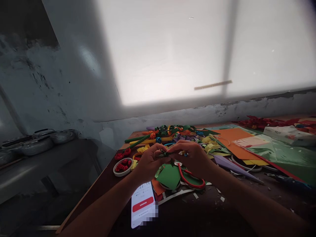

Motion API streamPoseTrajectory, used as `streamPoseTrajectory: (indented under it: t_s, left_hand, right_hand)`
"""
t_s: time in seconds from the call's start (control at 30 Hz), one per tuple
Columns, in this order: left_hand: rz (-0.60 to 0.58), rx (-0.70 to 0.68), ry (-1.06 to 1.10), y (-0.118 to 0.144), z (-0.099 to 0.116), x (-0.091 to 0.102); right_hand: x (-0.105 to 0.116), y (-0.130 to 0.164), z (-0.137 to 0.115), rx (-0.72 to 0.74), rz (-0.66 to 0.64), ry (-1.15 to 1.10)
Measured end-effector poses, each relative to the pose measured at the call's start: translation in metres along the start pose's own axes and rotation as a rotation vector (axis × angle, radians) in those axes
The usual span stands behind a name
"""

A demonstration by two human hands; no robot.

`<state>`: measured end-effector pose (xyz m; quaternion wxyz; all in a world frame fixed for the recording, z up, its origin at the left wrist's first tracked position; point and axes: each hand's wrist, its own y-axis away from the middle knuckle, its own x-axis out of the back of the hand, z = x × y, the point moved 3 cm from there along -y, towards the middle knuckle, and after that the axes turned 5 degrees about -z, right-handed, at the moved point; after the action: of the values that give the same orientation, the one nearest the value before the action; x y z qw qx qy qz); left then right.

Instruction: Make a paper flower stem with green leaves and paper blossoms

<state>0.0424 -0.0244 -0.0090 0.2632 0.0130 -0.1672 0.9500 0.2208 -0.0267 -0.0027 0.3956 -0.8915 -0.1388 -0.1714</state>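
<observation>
My left hand (148,161) and my right hand (192,156) meet above the dark wooden table (197,217), fingertips pinched together on a small green paper piece (166,153). Just below the hands lie a green paper scrap (170,176) and red-handled scissors (190,180). A phone (143,204) with a lit screen lies under my left forearm. Behind the hands sits a heap of rolled paper flowers and stems (172,133) in many colours.
A small white lid with red paper roses (122,165) stands left of my left hand. Orange paper (234,140), green sheets (281,156) and a purple strip (232,164) cover the right side. Paper scraps dot the table. A grey wall rises behind; a shelf (37,154) stands at left.
</observation>
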Motion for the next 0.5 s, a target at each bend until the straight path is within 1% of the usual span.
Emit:
streamPoseTrajectory:
  t_s: [0.1, 0.17, 0.23, 0.3, 0.4, 0.5]
  left_hand:
    - [-0.073, 0.002, 0.041, -0.001, -0.001, 0.001]
    - [-0.091, -0.002, 0.059, 0.0, -0.001, 0.0]
    - [-0.087, -0.009, 0.08, 0.0, 0.0, 0.0]
    - [-0.071, -0.014, 0.116, 0.0, 0.0, 0.0]
    - [-0.054, -0.012, 0.174, -0.001, -0.002, 0.0]
    - [-0.059, -0.004, 0.188, -0.002, -0.003, 0.001]
  right_hand:
    - [-0.002, 0.001, -0.002, -0.023, 0.014, -0.02]
    - [-0.004, 0.002, -0.002, -0.088, 0.037, -0.121]
    - [-0.006, 0.002, 0.0, -0.165, 0.07, -0.265]
    - [-0.008, 0.002, 0.002, -0.21, 0.115, -0.376]
    - [-0.01, 0.003, 0.003, -0.226, 0.159, -0.447]
    - [-0.012, 0.004, 0.002, -0.227, 0.153, -0.508]
